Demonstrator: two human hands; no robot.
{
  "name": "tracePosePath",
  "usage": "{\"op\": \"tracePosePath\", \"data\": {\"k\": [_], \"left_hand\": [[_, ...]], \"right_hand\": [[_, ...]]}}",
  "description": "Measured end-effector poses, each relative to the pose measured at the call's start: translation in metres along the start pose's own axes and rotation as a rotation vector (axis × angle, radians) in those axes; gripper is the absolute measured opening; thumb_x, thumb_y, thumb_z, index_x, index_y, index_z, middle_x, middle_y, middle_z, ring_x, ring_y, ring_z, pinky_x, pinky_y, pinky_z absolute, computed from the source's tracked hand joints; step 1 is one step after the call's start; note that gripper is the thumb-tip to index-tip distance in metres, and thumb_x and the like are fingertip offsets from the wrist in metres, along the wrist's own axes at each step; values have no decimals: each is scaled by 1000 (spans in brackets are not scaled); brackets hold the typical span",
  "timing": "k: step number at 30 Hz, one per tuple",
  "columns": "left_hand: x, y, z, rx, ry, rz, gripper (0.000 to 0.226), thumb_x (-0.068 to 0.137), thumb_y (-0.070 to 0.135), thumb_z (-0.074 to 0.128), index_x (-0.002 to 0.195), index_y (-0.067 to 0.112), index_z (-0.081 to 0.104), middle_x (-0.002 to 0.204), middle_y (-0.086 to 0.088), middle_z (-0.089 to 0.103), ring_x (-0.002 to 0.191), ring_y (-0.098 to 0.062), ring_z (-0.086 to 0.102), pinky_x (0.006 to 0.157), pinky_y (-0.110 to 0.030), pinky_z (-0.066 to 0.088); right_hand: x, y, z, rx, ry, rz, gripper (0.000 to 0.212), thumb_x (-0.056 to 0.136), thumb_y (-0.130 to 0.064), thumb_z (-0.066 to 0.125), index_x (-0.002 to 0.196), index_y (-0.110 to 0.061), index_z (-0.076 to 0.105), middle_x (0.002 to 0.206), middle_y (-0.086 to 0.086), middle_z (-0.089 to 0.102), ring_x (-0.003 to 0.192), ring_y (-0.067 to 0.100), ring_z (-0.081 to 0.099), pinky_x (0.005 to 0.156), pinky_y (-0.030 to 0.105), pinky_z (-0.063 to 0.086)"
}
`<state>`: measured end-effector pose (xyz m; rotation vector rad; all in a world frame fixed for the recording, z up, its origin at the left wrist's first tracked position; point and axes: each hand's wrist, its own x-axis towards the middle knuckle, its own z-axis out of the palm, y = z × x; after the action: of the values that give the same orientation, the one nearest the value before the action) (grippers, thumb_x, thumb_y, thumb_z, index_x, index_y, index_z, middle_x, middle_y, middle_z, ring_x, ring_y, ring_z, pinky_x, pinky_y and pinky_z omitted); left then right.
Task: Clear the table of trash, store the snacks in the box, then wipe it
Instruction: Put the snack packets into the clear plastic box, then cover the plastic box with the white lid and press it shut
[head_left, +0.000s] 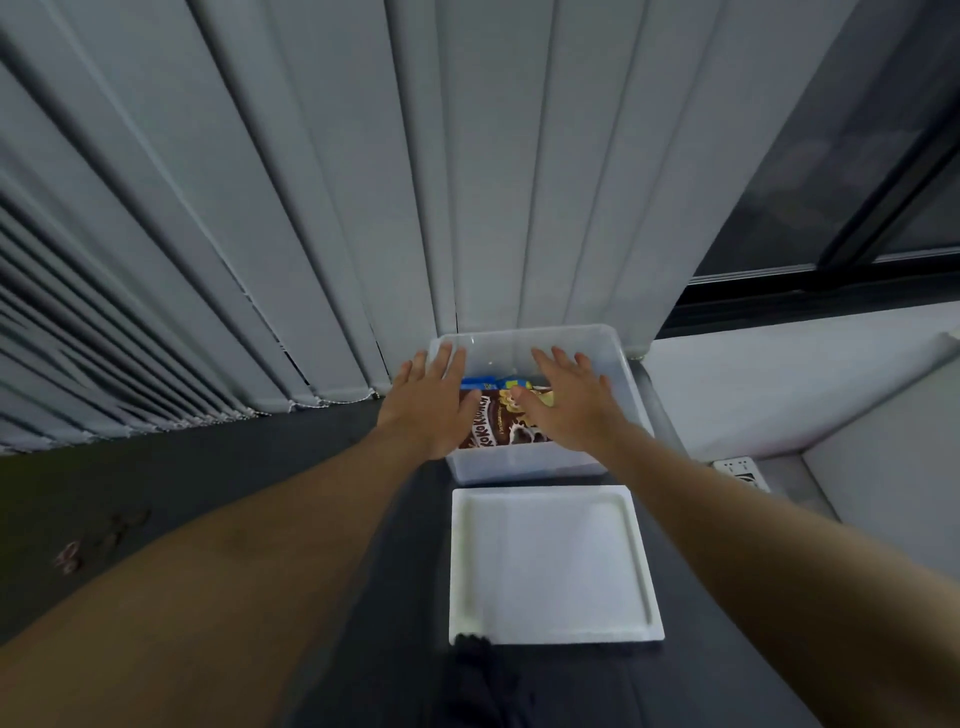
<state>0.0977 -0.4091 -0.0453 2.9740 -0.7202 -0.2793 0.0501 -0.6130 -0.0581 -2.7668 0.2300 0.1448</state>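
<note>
A clear plastic box (618, 364) stands at the far edge of the dark table (197, 478), against the blinds. Inside lie a brown cereal snack pack (493, 426) and a blue pack (480, 384) behind it. My left hand (428, 402) hovers flat over the box's left side, fingers spread, holding nothing. Over the right side my right hand (569, 400) is also flat, fingers apart, its thumb near the snack packs. The box's white lid (553, 564) lies upside down on the table just in front of the box.
Grey vertical blinds (311, 208) hang behind the table. A dark cloth (485, 675) lies at the lid's near left corner. Small ring-shaped crumbs (70, 558) sit on the table at the left. A white partition (779, 395) and a power socket (740, 470) are at the right.
</note>
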Motion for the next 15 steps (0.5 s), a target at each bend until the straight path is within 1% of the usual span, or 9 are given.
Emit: {"op": "tracePosePath", "data": {"k": [3,6,9,11,13,15], "left_hand": [[-20,4,-9,-6,18,11,68,106,52,22,161,16,4,169,-8,4,155,-32,6,126,-46,7],[-41,6,-13,-3,37,26,67,106,52,22,161,16,9,169,-7,9,155,-30,10,126,-46,10],[-59,6,-12,-39,67,67,63,106,50,24,160,17,16,167,-7,17,153,-29,17,125,-47,14],[-70,5,-10,-58,84,102,61,106,48,27,158,16,22,165,-8,24,151,-29,22,124,-47,18],[-81,6,-8,-74,92,132,60,106,47,29,156,14,27,161,-9,32,147,-28,30,121,-45,22],[-96,9,-6,-142,88,137,57,106,44,32,154,13,32,158,-9,37,143,-28,37,119,-44,28]], "right_hand": [[-21,-2,-6,-9,27,5,70,97,-65,34,156,-30,21,164,3,21,151,33,14,118,57,16],[-43,-4,-8,13,48,14,69,97,-66,32,155,-29,24,163,3,24,151,32,14,119,57,16],[-68,-7,-11,21,101,-8,66,99,-63,33,153,-27,28,161,4,28,150,32,18,118,55,20],[-87,-11,-12,34,134,-9,64,100,-62,34,153,-26,27,162,2,27,150,31,19,118,54,22],[-104,-15,-11,45,136,18,65,101,-60,34,155,-27,25,164,0,24,151,29,17,119,53,19],[-119,-17,-6,42,148,30,65,101,-59,35,156,-27,24,164,0,22,151,28,17,120,52,17]]}}
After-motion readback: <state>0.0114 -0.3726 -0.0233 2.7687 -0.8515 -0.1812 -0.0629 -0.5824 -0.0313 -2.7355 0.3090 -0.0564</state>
